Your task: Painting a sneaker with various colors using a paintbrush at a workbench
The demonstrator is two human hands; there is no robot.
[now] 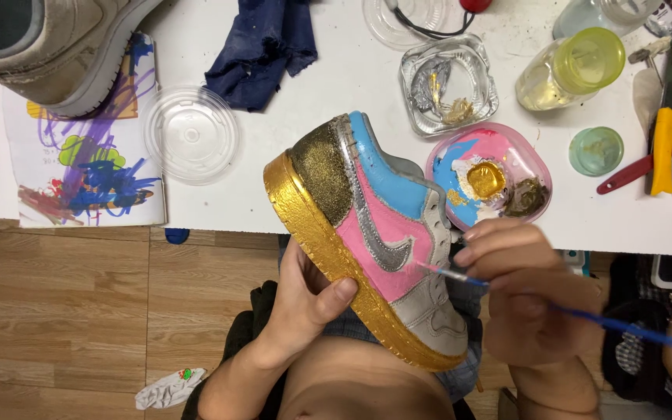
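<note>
Left hand gripping shoe sole; right hand pinching brush, painting pink panel; gold, blue finished, grey toe remaining

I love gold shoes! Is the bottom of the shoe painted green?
No, the sole of the sneaker in the left hand is gold.

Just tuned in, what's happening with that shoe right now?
A person is painting a sneaker. The left hand grips its gold sole from below, tilting it on edge over the lap. The right hand holds a thin blue-handled paintbrush, its tip on the pink side panel. A paint palette with pink, blue and gold sits on the white table just behind.
</note>
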